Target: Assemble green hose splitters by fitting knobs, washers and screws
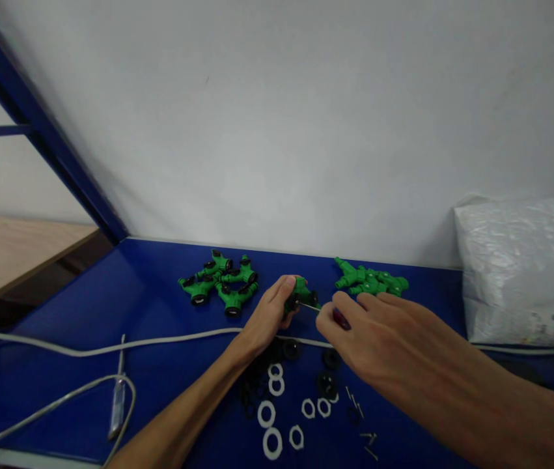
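Over a blue table (125,293), the left hand (267,316) has its fingers clamped around a small green fitting (302,290) near the table's middle. The right hand (379,339) pinches a thin screwdriver (323,311), its tip touching the fitting. Piles of green fittings (221,283) lie farther back; white rings (271,410) and black washers (328,384) lie nearer.

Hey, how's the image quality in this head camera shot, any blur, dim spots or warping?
Head view: dim, even light with a soft shadow falling along the wall toward the blue frame post; wide-angle warping stretches the right hand and its forearm; the green part in the left hand and the white rings look soft; mild sheen on the plastic bag.
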A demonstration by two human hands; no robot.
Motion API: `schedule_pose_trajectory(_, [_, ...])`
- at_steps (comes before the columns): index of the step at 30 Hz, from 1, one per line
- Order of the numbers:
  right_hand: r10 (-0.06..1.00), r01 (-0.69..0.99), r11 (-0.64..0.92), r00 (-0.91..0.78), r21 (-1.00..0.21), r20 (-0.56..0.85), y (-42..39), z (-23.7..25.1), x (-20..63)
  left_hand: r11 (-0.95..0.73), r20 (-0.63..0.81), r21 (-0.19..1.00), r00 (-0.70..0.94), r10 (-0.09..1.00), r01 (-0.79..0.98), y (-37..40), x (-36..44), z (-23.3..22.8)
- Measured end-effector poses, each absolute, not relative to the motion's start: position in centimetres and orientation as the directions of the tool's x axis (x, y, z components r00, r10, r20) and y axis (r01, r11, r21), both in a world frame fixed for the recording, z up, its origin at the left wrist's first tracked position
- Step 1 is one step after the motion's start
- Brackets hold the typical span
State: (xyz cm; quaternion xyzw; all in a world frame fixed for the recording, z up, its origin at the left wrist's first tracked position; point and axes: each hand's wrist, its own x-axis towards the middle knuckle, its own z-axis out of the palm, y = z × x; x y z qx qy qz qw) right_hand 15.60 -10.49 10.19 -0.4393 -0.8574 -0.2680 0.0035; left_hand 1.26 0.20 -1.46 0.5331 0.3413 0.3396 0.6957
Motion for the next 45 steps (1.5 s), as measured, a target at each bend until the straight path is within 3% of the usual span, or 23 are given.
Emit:
schedule_pose_trajectory(7, [0.657,0.607,0.544,-0.737,0.579,0.156,-11.1,10.1,16.5,0.192,-0.062,0.973,0.656,0.753,-0.129,0.6,0.9,-1.2])
schedule_pose_trajectory(14, [0.642,0.608,0.552,-0.747,0.571,0.174,-10.6,10.1,16.9,0.222,-0.042,0.955,0.649,0.760,-0.198,0.4,1.1,-1.5])
schedule_pose_trajectory(16, [0.681,0.649,0.541,-0.711,0.534,0.175,-10.6,9.8,16.8,0.206,-0.040,0.961,0.645,0.763,-0.184,0.4,1.1,-1.5])
schedule_pose_trajectory(18, [0.769,0.750,0.526,-0.621,0.402,0.153,-10.6,9.7,16.7,0.170,-0.034,0.973,0.635,0.772,-0.155,0.4,1.0,-1.6])
schedule_pose_trajectory(20, [0.880,0.884,0.446,-0.461,0.138,0.110,-10.2,10.0,16.5,0.117,-0.019,0.986,0.616,0.787,-0.118,0.3,1.0,-1.6])
schedule_pose_trajectory(23, [0.984,0.948,0.125,-0.157,-0.291,-0.087,-9.3,11.1,16.3,0.065,-0.018,0.996,0.574,0.818,-0.061,0.1,1.1,-1.5])
schedule_pose_trajectory(25, [0.973,0.907,-0.067,-0.032,-0.415,-0.228,-8.8,11.7,16.3,0.067,-0.040,0.997,0.560,0.828,-0.028,0.0,1.3,-1.3])
schedule_pose_trajectory(27, [0.971,0.890,-0.127,0.022,-0.437,-0.238,-8.7,11.7,16.5,0.078,-0.061,0.997,0.546,0.836,-0.009,-0.1,1.4,-1.1])
schedule_pose_trajectory(29, [0.991,0.915,-0.049,-0.005,-0.399,-0.133,-9.0,11.1,16.8,0.092,-0.076,0.996,0.534,0.842,-0.003,-0.1,1.5,-0.9])
schedule_pose_trajectory(31, [0.990,0.950,0.134,-0.141,-0.283,-0.002,-9.4,10.3,17.2,0.102,-0.081,0.995,0.533,0.842,-0.010,-0.2,1.5,-0.7])
schedule_pose_trajectory(34, [0.881,0.888,0.445,-0.457,0.116,0.124,-10.4,9.6,17.5,0.103,-0.068,0.994,0.529,0.846,-0.037,-0.1,1.5,-0.7])
schedule_pose_trajectory(36, [0.767,0.735,0.526,-0.627,0.427,0.135,-10.9,9.5,17.6,0.097,-0.058,0.994,0.521,0.852,-0.048,-0.1,1.5,-0.8])
schedule_pose_trajectory(38, [0.681,0.596,0.541,-0.725,0.594,0.108,-11.1,9.4,17.7,0.089,-0.054,0.995,0.515,0.855,-0.045,0.0,1.5,-1.0])
schedule_pose_trajectory(39, [0.669,0.578,0.551,-0.737,0.603,0.095,-11.1,9.4,17.7,0.082,-0.051,0.996,0.513,0.857,-0.038,0.1,1.5,-1.1])
schedule_pose_trajectory(41, [0.740,0.686,0.561,-0.667,0.464,0.091,-10.6,9.4,17.8,0.061,-0.040,0.998,0.503,0.864,-0.024,0.1,1.5,-1.2])
schedule_pose_trajectory(42, [0.813,0.792,0.526,-0.575,0.310,0.093,-10.2,9.5,17.8,0.048,-0.032,0.999,0.499,0.866,-0.019,0.2,1.5,-1.3])
schedule_pose_trajectory(44, [0.957,0.949,0.288,-0.291,-0.126,-0.013,-9.4,9.7,17.7,0.025,-0.018,1.000,0.494,0.870,-0.009,0.2,1.5,-1.3])
schedule_pose_trajectory(45, [0.981,0.938,0.101,-0.150,-0.332,-0.126,-9.1,9.9,17.7,0.018,-0.015,1.000,0.493,0.870,-0.002,0.2,1.5,-1.3])
